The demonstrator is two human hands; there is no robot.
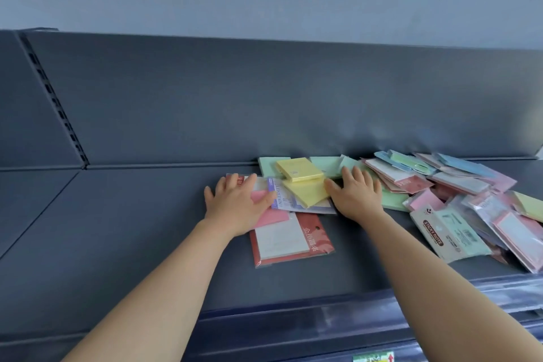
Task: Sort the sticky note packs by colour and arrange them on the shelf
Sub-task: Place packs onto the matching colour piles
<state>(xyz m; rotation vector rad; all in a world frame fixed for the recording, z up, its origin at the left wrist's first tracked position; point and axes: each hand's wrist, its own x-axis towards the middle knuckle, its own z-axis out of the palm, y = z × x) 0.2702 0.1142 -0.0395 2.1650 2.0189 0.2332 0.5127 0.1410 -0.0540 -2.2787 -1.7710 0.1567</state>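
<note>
Sticky note packs lie jumbled on a dark grey shelf [132,229]. My left hand [238,203] rests flat, fingers spread, on a pink pack [271,217] and a red-backed pack [289,239]. My right hand [357,192] lies flat with straight fingers on green packs [392,200]. Between the hands sit two yellow packs [299,170] and a purple-edged pack [279,194]. A green pack [269,166] leans near the back wall.
A large mixed heap of pink, blue, green and white packs [470,191] fills the shelf's right side, with a mint "Sticky Note" pack [449,232] at the front. The shelf back panel [264,97] rises behind. The front rail [323,317] runs below.
</note>
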